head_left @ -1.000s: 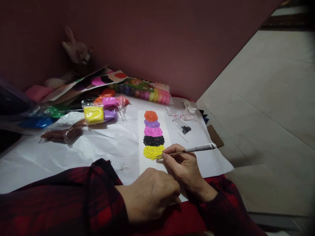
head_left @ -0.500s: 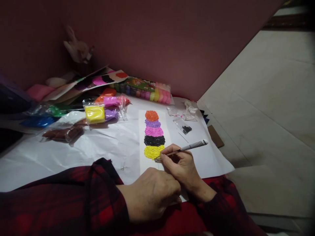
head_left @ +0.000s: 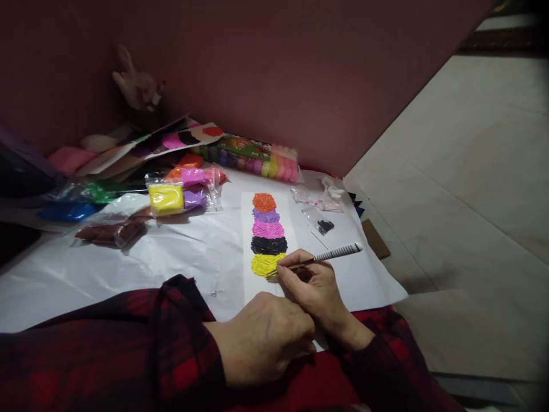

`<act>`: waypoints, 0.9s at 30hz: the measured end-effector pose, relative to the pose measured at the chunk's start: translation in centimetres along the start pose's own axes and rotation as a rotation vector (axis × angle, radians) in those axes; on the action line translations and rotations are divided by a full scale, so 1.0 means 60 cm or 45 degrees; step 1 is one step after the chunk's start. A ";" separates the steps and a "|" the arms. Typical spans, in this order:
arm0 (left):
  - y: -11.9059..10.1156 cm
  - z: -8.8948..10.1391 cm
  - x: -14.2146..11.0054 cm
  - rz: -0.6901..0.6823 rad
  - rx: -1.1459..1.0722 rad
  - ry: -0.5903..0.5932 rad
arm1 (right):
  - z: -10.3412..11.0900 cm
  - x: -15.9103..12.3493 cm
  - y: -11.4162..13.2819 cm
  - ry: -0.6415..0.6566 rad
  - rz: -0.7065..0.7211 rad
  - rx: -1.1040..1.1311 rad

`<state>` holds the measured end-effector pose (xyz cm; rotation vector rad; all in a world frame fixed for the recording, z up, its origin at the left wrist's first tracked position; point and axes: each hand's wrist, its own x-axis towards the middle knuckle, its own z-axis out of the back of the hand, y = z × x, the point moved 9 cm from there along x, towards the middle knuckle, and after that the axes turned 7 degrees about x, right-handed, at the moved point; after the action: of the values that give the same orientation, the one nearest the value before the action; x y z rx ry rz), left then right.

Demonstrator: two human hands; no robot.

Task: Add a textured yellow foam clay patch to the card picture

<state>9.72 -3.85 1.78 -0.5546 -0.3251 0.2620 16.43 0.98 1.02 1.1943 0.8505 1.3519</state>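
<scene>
A thin clay tool [head_left: 338,253] with a black-and-white striped handle is pinched in my right hand [head_left: 315,286]. Its tip end meets the lower edge of the yellow clay patch [head_left: 263,265]. Above that patch, black [head_left: 269,245], pink [head_left: 268,229], purple [head_left: 266,215] and orange [head_left: 264,202] textured clay shapes are stacked on a white paper strip [head_left: 250,292]. My left hand [head_left: 268,337] is curled at the strip's near end, close against my right wrist. Its fingertips are turned under, so what they hold, if anything, is hidden.
Bagged clay, including a yellow block [head_left: 166,199] and a brown piece [head_left: 111,232], lies at the left. A pack of coloured clay [head_left: 257,160] rests by the wall. To the right are a small bag of black bits [head_left: 322,222] and a needle-like stick [head_left: 319,240].
My right hand and the tool have shifted very slightly left along the lower edge of the yellow patch. My left hand stays in place.
</scene>
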 end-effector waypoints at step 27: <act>0.000 0.081 -0.028 0.065 -0.158 -0.586 | 0.086 -0.017 0.052 -0.472 0.423 -0.006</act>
<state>6.37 -2.10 5.29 -0.6231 -0.7777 0.4218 20.47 -1.21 5.06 1.5712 0.3956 1.3301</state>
